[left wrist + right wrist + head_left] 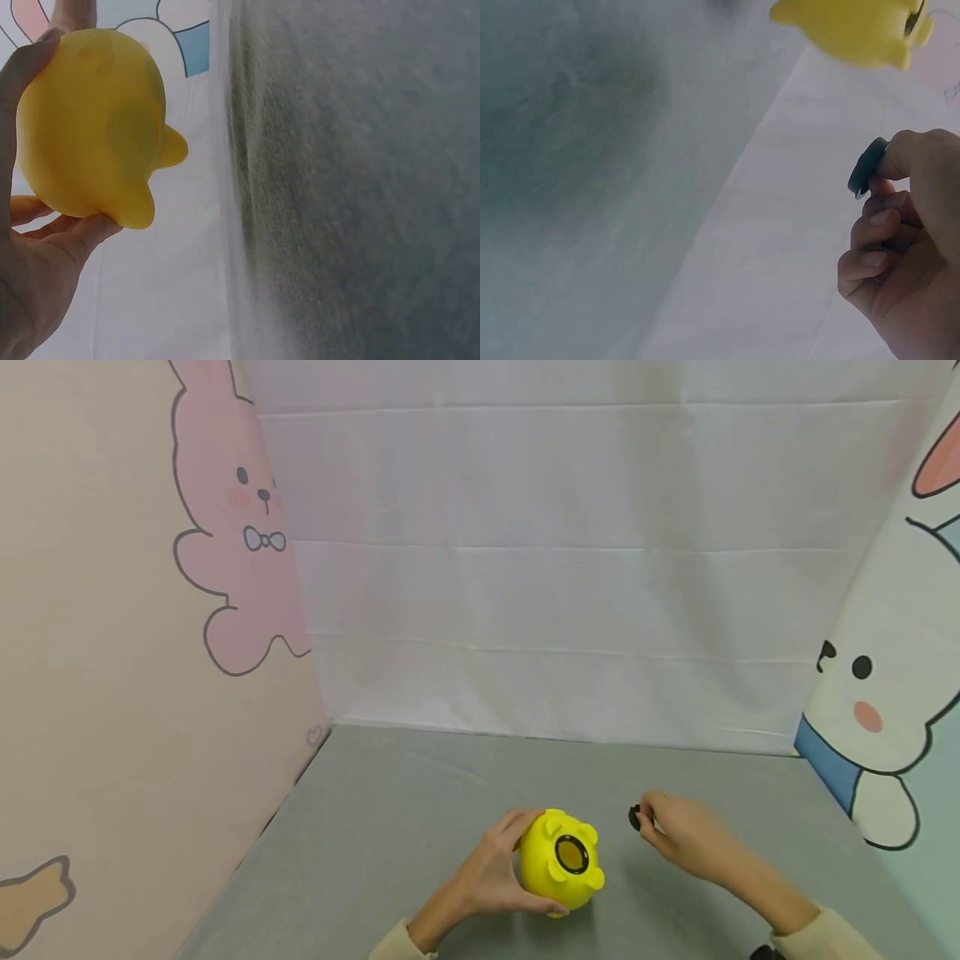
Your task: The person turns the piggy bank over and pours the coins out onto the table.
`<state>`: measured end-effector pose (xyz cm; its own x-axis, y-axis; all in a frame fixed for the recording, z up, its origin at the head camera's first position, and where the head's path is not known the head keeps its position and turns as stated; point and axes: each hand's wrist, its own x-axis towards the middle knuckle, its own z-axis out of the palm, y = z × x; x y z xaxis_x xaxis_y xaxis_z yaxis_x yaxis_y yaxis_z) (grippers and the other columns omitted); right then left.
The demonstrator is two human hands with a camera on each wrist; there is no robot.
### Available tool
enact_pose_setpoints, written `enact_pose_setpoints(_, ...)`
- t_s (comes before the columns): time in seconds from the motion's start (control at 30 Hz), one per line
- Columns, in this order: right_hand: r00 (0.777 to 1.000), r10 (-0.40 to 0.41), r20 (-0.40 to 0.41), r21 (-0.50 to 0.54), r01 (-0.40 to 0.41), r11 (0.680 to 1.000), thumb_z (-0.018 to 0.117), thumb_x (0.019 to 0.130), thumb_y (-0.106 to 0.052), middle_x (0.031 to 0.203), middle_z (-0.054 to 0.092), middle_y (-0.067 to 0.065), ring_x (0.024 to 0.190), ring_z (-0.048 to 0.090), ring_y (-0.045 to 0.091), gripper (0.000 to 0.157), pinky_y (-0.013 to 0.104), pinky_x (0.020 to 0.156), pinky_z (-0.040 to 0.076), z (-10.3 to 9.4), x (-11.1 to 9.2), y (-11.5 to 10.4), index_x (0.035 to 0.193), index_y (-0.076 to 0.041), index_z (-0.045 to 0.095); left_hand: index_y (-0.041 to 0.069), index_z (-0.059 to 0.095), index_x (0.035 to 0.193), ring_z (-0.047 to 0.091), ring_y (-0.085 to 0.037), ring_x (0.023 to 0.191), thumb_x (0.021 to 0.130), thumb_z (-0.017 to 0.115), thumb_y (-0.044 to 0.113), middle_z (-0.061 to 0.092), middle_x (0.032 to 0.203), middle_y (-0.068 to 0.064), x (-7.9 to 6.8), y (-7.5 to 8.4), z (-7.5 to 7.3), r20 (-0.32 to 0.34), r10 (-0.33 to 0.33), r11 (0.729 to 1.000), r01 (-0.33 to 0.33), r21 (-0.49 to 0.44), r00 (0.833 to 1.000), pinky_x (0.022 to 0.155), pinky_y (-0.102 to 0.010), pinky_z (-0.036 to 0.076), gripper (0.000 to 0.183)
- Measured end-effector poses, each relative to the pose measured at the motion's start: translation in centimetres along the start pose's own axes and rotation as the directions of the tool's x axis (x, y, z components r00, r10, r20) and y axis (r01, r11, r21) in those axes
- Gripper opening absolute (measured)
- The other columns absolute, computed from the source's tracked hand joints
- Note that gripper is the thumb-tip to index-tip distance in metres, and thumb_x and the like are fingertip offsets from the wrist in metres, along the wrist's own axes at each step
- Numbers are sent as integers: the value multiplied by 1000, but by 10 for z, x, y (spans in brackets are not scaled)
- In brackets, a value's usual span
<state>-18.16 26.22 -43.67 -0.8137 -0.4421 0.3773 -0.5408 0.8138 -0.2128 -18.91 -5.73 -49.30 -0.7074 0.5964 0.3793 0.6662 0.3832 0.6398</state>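
Observation:
My left hand point(487, 870) grips a round yellow piggy bank point(537, 862) from its left side, the thumb low along it and the fingers over the top. Its underside, with several stubby feet around a black-rimmed round opening point(572, 854), faces up toward the head camera. In the left wrist view, the smooth yellow body point(90, 127) is held above the table. Off to the right, my right hand point(686, 837) pinches a small dark round plug point(634, 817) between thumb and forefinger, apart from the bank. The right wrist view shows this plug point(867, 166) edge-on, the other fingers curled.
A grey cloth-covered table point(390, 827) lies under both hands. Behind it hangs a creased white curtain point(555, 593). Side panels with cartoon animals, a pink one point(232, 552) and a white one point(892, 693), stand left and right.

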Motion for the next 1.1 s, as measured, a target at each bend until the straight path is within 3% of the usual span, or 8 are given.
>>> enact_pose_setpoints(0.13,995,101,10,0,-101,995,72,94,-4,66,49,-11,54,30,-3,18,16,48,30,2,-6,22,83,-13,60,21,41,159,60,-6,123,70,97,50,56,142,2,-1,0,0,-7,-1,1000,1,-6,1000,100,-21,59,108)
enact_pose_setpoints(0.53,961,274,42,-66,-271,960,67,92,-6,65,49,-5,58,39,7,18,23,51,32,14,-29,91,77,-9,57,23,41,159,60,-6,124,71,96,51,56,142,3,-1,0,2,4,-17,1000,17,-10,1000,101,-22,58,108)
enact_pose_setpoints(0.83,899,410,156,-90,-400,912,62,93,-6,66,45,-3,61,41,14,24,27,54,31,21,-46,140,73,-9,50,23,41,159,60,-6,124,71,97,51,56,143,3,-1,-1,4,7,-12,1000,12,-2,1000,101,-22,58,108)
enact_pose_setpoints(1.1,842,470,265,-120,-455,882,59,93,-7,66,40,-4,61,39,14,27,28,55,30,21,-52,164,70,-10,46,23,41,159,60,-5,124,71,97,51,56,142,3,-1,-2,6,8,-24,1000,24,-14,1000,102,-22,58,108)
